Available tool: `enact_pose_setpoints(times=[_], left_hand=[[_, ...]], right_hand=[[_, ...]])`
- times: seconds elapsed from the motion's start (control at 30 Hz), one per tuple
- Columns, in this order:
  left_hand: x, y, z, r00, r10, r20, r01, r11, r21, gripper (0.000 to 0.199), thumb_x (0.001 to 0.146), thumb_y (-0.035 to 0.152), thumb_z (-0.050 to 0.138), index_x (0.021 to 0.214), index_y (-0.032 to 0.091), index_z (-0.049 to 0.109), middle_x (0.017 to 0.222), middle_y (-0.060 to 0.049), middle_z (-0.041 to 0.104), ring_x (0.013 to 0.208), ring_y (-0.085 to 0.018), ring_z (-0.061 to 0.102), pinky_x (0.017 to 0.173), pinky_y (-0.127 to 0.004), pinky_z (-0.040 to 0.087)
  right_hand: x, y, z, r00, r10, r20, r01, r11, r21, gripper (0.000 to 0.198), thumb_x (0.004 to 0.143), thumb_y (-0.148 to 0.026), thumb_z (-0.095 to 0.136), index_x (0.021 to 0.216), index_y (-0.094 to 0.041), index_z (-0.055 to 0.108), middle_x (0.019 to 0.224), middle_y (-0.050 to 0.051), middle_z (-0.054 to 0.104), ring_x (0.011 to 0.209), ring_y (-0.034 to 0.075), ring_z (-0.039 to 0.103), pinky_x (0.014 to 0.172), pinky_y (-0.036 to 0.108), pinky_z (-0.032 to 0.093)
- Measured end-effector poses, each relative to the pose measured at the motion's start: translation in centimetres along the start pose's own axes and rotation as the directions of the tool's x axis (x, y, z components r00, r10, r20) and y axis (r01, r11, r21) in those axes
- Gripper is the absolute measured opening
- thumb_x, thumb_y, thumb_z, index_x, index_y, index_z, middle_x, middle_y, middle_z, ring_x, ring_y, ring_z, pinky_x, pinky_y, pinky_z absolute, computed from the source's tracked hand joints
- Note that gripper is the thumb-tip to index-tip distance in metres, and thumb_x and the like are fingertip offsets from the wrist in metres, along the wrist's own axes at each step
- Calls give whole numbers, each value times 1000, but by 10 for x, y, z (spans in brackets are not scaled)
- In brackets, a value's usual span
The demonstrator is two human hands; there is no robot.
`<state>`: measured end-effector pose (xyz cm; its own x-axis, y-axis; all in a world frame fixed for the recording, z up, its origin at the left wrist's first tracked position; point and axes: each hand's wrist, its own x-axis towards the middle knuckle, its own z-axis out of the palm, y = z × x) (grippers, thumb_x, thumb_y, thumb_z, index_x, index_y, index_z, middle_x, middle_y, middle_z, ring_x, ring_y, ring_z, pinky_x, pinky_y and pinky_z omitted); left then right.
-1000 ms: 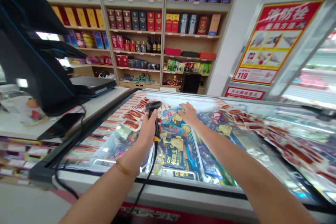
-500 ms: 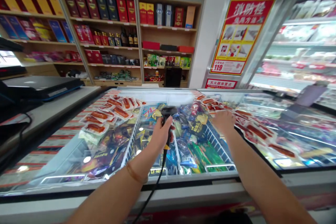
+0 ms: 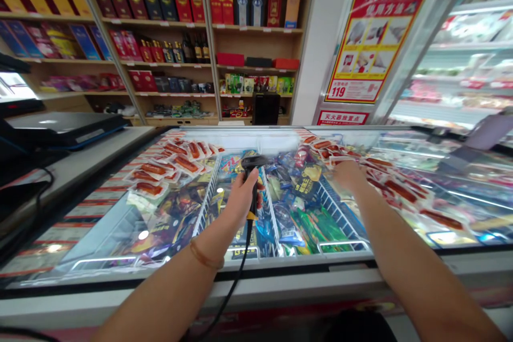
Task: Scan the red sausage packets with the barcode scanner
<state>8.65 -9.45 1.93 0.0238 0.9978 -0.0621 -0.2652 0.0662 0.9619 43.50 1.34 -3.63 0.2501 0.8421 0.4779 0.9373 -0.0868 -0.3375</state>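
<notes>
My left hand is wrapped round the handle of a black corded barcode scanner, held above the glass top of the chest freezer. Its cable hangs down past my forearm. On the right, my right hand reaches to the row of vacuum-packed sausages on the glass. Motion smears its fingers, so their grip is unclear; a sausage pack shows right beside them. Another group of sausage packs lies on the glass at the left.
Under the glass, white wire baskets hold bagged frozen goods. At the left a counter carries a dark flat device. Shelves of boxed goods stand behind, with a red and yellow poster and a lit display fridge at the right.
The view has tipped slightly downward. The scanner head has turned more toward the right-hand sausage packs. My right hand has shifted slightly and its fingers are now harder to see.
</notes>
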Motion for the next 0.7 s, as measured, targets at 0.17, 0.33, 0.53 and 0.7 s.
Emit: enact_pose_setpoints(times=[0.17,0.33,0.53,0.7], left_hand=[[0,-1,0,1000,8,13,-8,1000,-4,50,74,63,69,88,23,43,67,6,59,36,-7,49,34,-21,38],[1,-4,1,999,23,31,-23,1000,-2,50,74,63,69,86,23,41,66,5,60,36,-8,49,34,-21,38],[1,-5,1,999,24,42,-25,999,20,51,73,63,69,85,23,41,65,5,59,35,-8,48,33,-22,38],[0,-6,2,997,47,59,-49,998,47,50,74,63,68,85,23,41,65,6,59,34,-8,47,32,-21,36]], right_hand=[[-20,-62,-4,944,-286,163,274,957,91,21,79,-26,57,86,-22,77,101,11,76,102,29,68,93,43,51],[-37,-99,-1,941,-331,68,265,848,460,32,85,-36,54,105,-25,76,110,7,74,94,24,70,88,40,55],[-28,-74,3,955,-287,78,231,880,415,43,82,-38,61,121,-23,69,125,11,68,115,28,64,102,46,48],[-36,-78,9,885,-377,272,256,883,393,35,78,-45,68,106,-25,73,119,9,72,113,31,65,98,46,49]])
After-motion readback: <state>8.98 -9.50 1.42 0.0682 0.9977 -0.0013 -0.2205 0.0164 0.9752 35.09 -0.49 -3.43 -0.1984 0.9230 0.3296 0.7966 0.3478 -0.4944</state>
